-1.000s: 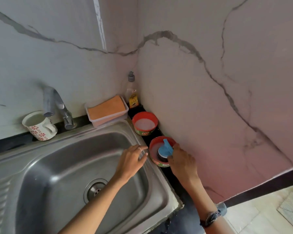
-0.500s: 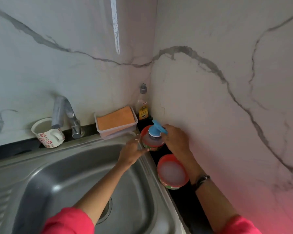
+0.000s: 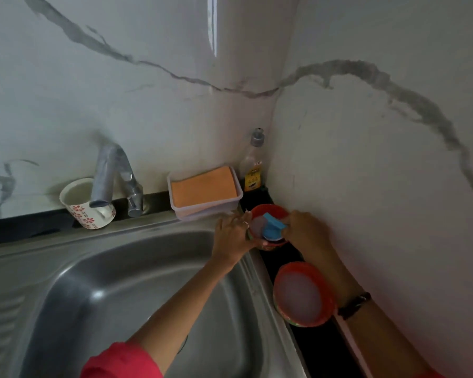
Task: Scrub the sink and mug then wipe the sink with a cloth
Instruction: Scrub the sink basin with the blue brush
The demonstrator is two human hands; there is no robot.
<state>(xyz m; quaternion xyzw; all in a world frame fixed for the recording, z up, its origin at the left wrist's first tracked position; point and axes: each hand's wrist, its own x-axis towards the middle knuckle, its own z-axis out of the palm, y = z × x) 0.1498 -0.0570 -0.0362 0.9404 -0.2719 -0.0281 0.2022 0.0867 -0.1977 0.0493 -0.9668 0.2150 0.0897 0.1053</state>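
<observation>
Stainless steel sink [image 3: 99, 268]: basin bare, dry-looking. White floral ceramic mug [image 3: 86, 204]: upright on ledge behind, under tap spout. Blue-handled round scrubber [image 3: 273, 227]: tilted inside far red bowl [image 3: 268, 211].

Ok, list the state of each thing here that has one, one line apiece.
mug: upright, behind the tap
tap: no water running
far bowl: blue scrubber inside
near bowl: holds whitish contents
bottle: capped
left hand: holding far bowl
right hand: gripping scrubber
</observation>
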